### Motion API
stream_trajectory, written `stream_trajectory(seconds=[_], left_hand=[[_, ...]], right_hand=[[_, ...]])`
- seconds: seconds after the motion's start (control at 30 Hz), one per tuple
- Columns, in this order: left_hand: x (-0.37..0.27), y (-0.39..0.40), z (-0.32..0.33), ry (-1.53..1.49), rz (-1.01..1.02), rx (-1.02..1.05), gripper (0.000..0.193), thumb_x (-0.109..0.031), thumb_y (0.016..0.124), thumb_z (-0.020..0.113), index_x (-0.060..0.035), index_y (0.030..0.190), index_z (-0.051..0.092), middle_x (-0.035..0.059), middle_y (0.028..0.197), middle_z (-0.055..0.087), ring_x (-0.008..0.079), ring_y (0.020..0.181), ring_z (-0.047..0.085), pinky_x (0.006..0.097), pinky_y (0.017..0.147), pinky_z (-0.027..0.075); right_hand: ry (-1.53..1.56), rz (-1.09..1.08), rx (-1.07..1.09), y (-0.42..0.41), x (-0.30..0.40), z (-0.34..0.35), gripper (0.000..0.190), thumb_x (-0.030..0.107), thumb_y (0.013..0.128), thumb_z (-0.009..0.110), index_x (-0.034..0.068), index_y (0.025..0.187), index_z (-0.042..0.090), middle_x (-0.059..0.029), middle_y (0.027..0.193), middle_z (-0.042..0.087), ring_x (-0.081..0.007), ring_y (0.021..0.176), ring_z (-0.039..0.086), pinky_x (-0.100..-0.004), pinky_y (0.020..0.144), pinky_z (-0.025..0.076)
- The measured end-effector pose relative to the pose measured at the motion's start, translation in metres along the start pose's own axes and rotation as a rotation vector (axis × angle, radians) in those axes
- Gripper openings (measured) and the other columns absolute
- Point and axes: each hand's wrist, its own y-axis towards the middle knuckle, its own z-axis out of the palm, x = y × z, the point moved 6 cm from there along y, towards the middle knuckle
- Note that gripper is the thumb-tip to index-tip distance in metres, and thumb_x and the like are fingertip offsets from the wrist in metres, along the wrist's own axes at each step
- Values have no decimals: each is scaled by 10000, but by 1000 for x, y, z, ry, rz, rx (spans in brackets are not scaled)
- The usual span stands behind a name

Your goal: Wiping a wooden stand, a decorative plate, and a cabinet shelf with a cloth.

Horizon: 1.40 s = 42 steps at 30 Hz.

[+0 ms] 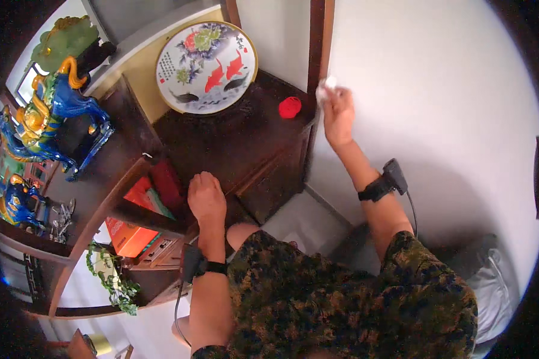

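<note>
My right hand [339, 114] is raised at the dark wooden door or window trim [321, 40], where it meets the white wall. Its fingers pinch a small, blurred white wad [330, 82], perhaps tissue or cloth. My left hand [207, 195] lies at the near edge of the dark wooden cabinet top [197, 148], fingers curled under; whether anything is beneath them is hidden. Behind it on the cabinet stands a round decorative plate [206, 67] painted with red and dark fish and flowers. A red ball [289, 107], seemingly of yarn, sits between the plate and my right hand.
To the left, a curved wooden shelf holds a blue and yellow glazed horse figurine [49, 116] and a smaller one [20, 202]. An orange box [132, 235] and a trailing green plant [117, 287] occupy lower compartments. A grey bundle [494, 287] lies at right.
</note>
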Motion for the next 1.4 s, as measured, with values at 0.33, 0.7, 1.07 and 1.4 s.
stream_trajectory(seconds=[0.33, 0.7, 1.07, 1.4], left_hand=[[-10, 1, -3, -35, 44, -104, 118, -68, 768, 568, -40, 708, 471, 127, 733, 517, 305, 726, 544, 397, 633, 467], [-4, 5, 4, -24, 13, -38, 99, -71, 775, 562, -41, 719, 486, 126, 735, 526, 307, 724, 549, 395, 620, 469], [-2, 2, 2, -22, 24, -83, 110, -81, 738, 595, -49, 723, 490, 114, 737, 529, 296, 721, 556, 386, 616, 471], [-2, 2, 2, -9, 3, -81, 128, -85, 751, 584, -45, 711, 469, 127, 726, 515, 307, 710, 548, 395, 616, 471]], right_hand=[[-163, 207, 112, -66, -78, 56, 271, 54, 793, 548, -27, 1051, 550, -213, 887, 555, -361, 804, 553, -431, 709, 449], [-131, 182, 171, -67, -48, 56, 269, 103, 825, 537, -7, 1070, 517, -213, 876, 557, -389, 783, 557, -457, 675, 455], [-134, -55, 372, -71, 8, 68, 122, 126, 769, 555, 51, 826, 632, -129, 823, 569, -305, 758, 554, -413, 652, 486], [80, -357, 531, -135, 158, 83, 150, 128, 691, 565, 37, 806, 595, -84, 854, 548, -261, 792, 510, -335, 653, 479]])
